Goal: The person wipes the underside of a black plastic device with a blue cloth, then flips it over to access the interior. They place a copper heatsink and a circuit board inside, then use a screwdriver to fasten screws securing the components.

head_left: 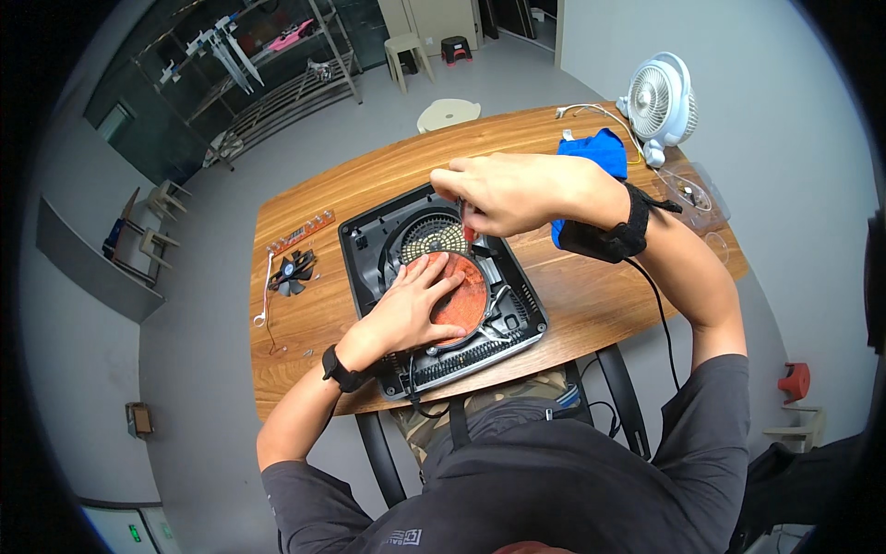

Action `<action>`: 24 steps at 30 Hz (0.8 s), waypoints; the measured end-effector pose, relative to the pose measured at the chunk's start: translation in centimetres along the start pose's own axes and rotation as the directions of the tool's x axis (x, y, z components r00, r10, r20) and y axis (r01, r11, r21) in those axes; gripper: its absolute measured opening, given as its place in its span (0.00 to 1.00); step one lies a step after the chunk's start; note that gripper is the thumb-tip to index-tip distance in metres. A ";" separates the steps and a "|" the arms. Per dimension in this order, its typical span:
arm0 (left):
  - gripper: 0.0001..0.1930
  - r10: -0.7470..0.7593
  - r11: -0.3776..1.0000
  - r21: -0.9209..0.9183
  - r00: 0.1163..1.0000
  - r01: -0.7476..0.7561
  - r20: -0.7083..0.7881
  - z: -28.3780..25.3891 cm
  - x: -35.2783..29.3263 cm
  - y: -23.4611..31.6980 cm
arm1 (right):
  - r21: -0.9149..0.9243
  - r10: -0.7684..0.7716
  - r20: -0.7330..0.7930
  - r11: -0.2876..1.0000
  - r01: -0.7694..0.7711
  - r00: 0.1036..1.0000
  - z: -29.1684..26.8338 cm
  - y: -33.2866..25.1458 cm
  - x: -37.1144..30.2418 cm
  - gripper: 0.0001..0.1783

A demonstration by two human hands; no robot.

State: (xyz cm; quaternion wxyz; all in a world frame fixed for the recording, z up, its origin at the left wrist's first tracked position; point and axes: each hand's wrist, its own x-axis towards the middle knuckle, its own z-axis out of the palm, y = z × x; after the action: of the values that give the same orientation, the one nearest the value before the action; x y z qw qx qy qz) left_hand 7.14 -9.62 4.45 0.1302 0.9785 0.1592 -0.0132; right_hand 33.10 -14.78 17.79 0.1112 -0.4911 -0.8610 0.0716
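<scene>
A black plastic housing (pixel 371 247), like the open shell of an induction cooker, lies on the wooden table in front of me. Inside it sits a round orange-red disc (pixel 469 297), probably the coil, with wires at its right side. My left hand (pixel 411 309) rests flat on this disc, fingers spread. Above the disc's far right edge, my right hand (pixel 498 191) is closed round a screwdriver (pixel 469 233) with a red handle, held upright. Its tip is too small to make out. Beyond the disc, a round vent grille (pixel 426 233) shows in the housing.
Left of the housing lie a black cooling fan (pixel 293 271) and a narrow circuit board (pixel 303 231) with a cable. A blue cloth (pixel 600 148), a white desk fan (pixel 653 100) and a clear plastic tray (pixel 712 196) are at the right. A stool (pixel 448 114) stands behind the table.
</scene>
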 end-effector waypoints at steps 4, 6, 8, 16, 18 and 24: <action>0.46 0.002 1.000 0.018 1.000 -0.002 0.008 0.0 0.2 -0.1 | -0.064 0.126 0.066 0.990 -0.122 0.990 0.1 -1.0 0.7 0.21; 0.46 0.013 1.000 0.020 1.000 -0.013 -0.001 0.2 0.2 -0.2 | -0.063 0.206 0.053 0.977 -0.202 0.977 0.3 -1.5 1.0 0.24; 0.46 0.013 1.000 0.017 1.000 -0.012 -0.007 0.3 0.2 -0.2 | -0.059 0.249 0.043 0.967 -0.247 0.967 0.3 -1.7 1.0 0.26; 0.46 0.001 1.000 0.017 1.000 0.000 -0.008 0.2 0.1 0.0 | -0.025 -0.058 -0.026 0.998 0.058 0.998 -0.3 -0.2 -0.5 0.19; 0.46 0.003 1.000 0.010 1.000 -0.003 -0.005 0.1 0.2 0.1 | -0.079 -0.045 -0.037 0.996 0.042 0.998 0.2 0.0 -0.5 0.17; 0.47 0.000 1.000 0.013 1.000 0.000 -0.005 0.3 0.1 -0.2 | -0.133 0.075 0.010 0.988 -0.073 0.997 0.3 -1.2 0.4 0.18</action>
State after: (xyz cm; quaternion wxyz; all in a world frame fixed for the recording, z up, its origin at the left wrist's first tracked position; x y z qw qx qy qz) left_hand 7.19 -9.52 4.11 0.1235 0.9794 0.1594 -0.0119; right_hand 31.83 -15.09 17.79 0.0693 -0.5284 -0.8459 0.0220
